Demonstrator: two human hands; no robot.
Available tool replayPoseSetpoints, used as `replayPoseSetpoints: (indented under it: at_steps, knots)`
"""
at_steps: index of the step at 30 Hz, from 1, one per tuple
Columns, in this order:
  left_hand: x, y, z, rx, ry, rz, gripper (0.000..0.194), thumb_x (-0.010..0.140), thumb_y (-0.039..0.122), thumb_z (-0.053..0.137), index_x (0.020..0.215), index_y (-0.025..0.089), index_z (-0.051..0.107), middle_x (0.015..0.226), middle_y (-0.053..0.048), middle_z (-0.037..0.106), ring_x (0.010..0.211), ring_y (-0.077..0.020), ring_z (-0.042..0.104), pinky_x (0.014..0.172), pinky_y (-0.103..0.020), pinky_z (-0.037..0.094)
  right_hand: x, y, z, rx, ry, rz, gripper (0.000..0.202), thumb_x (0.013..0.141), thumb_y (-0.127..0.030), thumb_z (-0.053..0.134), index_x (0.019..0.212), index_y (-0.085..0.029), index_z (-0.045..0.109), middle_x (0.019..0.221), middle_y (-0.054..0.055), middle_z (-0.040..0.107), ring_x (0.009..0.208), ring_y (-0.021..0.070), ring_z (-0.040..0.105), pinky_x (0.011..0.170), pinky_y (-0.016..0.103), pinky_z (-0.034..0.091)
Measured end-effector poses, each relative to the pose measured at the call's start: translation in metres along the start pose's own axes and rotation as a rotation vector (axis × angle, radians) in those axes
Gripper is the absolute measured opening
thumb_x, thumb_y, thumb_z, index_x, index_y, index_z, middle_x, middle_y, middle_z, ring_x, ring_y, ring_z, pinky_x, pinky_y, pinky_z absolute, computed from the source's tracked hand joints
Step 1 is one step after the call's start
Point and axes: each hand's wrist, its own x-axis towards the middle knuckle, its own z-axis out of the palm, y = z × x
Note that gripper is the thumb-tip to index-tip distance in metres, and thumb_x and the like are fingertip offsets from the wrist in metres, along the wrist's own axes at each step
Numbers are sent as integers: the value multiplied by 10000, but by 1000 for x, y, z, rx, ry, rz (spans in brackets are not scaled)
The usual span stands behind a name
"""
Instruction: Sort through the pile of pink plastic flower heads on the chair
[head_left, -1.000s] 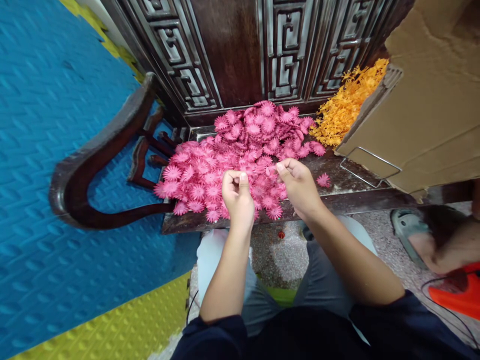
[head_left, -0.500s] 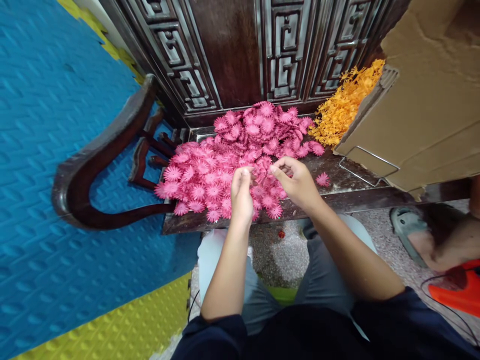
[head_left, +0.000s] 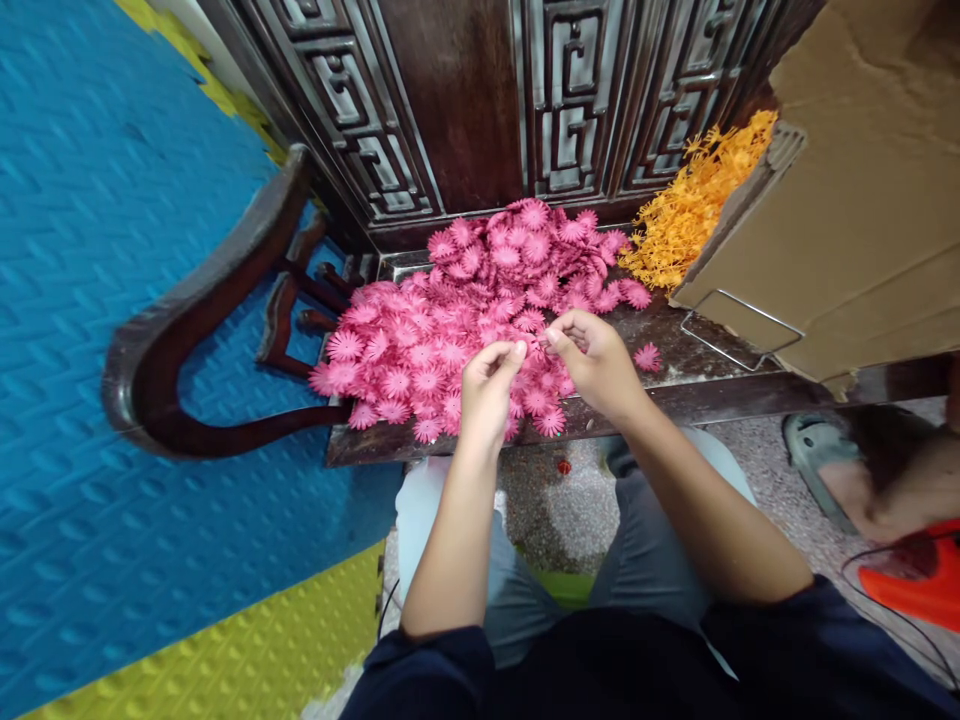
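Left hand (head_left: 489, 392): thumb and forefinger close together – whether they grip anything, I can't tell.
Right hand (head_left: 598, 368): likewise pinched, near the left; its hold's unclear too.
Pink flowers (head_left: 421, 355): heaped beneath and beyond the fingers.
Cardboard (head_left: 862, 230): right of the fingers – partly hiding orange pieces (head_left: 679, 220).
Armrest (head_left: 202, 285): well left of them.

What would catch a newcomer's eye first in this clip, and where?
Probably the bright pink heap of flower-shaped pieces on the dark wooden bench, with the left hand and right hand close together over its front. Next, the orange pile at the right, beside the cardboard, and the blue mat filling the left side.
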Motion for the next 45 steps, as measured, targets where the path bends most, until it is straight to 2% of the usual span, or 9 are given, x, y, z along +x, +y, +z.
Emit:
replayPoseSetpoints:
  at_steps: [4, 7, 11, 14, 18, 21, 26, 33, 45]
  knots:
    - [1, 0, -1, -49, 0, -28, 276, 650, 418, 696, 635, 165, 586, 584, 37, 465, 575, -79, 401, 598, -215, 341, 2, 1, 1, 111, 55, 92, 103, 816, -231, 478, 720, -193, 473, 667, -8, 523, 638, 107, 496, 675, 282, 404]
    - [0, 1, -1, 71, 15, 41, 258, 717, 407, 640, 667, 168, 557, 620, 24, 476, 610, -92, 426, 623, -220, 351, 3, 3, 3, 202, 78, 163, 104, 809, -244, 479, 717, -195, 481, 654, -19, 518, 617, 99, 488, 684, 276, 415]
    - [-4, 0, 2, 271, 30, 193, 177, 816, 334, 528, 727, 182, 505, 700, 4, 493, 685, -112, 464, 677, -234, 364, 3, 7, 6, 247, -30, 201, 139, 777, -302, 531, 705, -189, 494, 690, -14, 534, 670, 112, 522, 710, 287, 428]
    - [-5, -3, 3, 335, 49, 243, 132, 830, 285, 499, 743, 186, 494, 723, -3, 505, 710, -122, 481, 688, -240, 369, 1, 7, 9, 236, -103, 166, 185, 765, -358, 558, 713, -183, 526, 726, 0, 560, 716, 120, 541, 753, 303, 433]
    - [-6, -2, 4, 378, 76, 272, 75, 816, 231, 509, 757, 187, 526, 751, -14, 557, 732, -132, 518, 705, -252, 392, -2, 5, 12, 223, -122, 164, 285, 639, -371, 703, 772, -185, 532, 788, 15, 593, 743, 124, 557, 755, 306, 451]
    - [-8, 0, 4, 433, 109, 306, 50, 799, 205, 525, 757, 187, 548, 754, -10, 586, 731, -134, 537, 703, -252, 400, -3, 5, 15, 221, -77, 172, 384, 550, -322, 771, 796, -185, 510, 782, 8, 584, 724, 120, 559, 724, 298, 460]
    - [-8, 1, 5, 404, 153, 315, 57, 810, 198, 507, 770, 185, 545, 754, -11, 585, 727, -127, 540, 708, -250, 411, -3, 6, 18, 253, -2, 147, 221, 652, -304, 688, 757, -175, 543, 761, 8, 587, 717, 111, 557, 748, 302, 456]
    - [-8, 1, 7, 354, 163, 287, 89, 814, 250, 526, 767, 177, 547, 753, -10, 576, 732, -120, 536, 708, -236, 400, -2, 5, 14, 219, -26, 175, 97, 693, -249, 608, 689, -164, 561, 703, 0, 586, 686, 115, 542, 739, 302, 427]
    - [-3, -2, 5, 135, 293, 222, 174, 807, 316, 556, 726, 169, 510, 669, 14, 498, 636, -91, 465, 630, -210, 369, -1, 3, 14, 392, -76, 342, 125, 748, -281, 554, 700, -179, 501, 677, -23, 532, 661, 95, 512, 677, 259, 399]
